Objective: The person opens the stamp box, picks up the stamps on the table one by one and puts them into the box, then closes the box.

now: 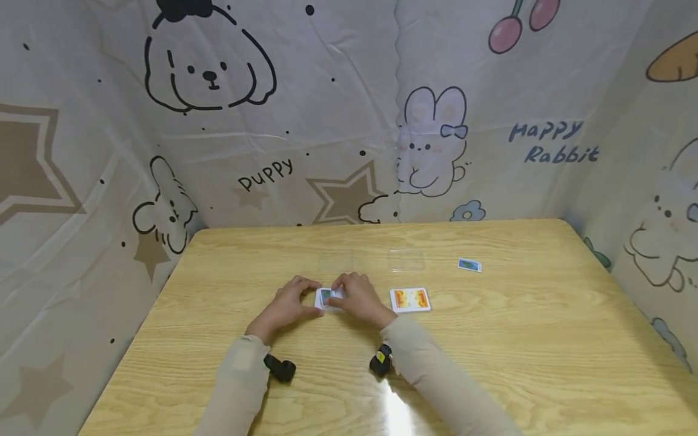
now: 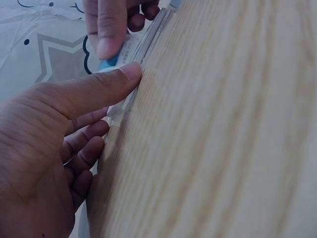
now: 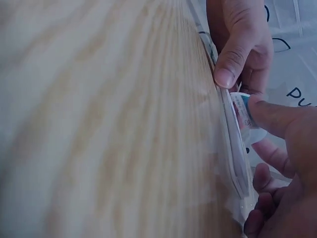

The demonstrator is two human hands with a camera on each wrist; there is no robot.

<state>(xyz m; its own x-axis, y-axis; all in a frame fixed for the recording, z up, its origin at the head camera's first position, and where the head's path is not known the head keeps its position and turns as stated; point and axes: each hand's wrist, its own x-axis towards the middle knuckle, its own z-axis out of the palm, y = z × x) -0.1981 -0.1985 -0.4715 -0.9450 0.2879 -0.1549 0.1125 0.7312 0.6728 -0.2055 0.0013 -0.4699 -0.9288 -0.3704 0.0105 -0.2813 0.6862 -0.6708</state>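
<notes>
I am seeing a wide lane running along the right of the yellow wooden surface (image 1: 545,339), past the white-bordered orange rectangular card (image 1: 410,300). The left hand (image 1: 289,303) and right hand (image 1: 358,300) are blocking the middle; two clear plastic rectangles (image 1: 406,260) are lying beyond.

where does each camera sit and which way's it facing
Head: worn on the head, facing forward and down at table, card stack, cloth backdrop; left hand, right hand and sleeves show.
Left wrist: on that wrist, facing the stack side-on; left hand near, right hand beyond.
Right wrist: on that wrist, facing it from the other side; right hand near, left beyond.
Shared: both wrist views show both hands.
</notes>
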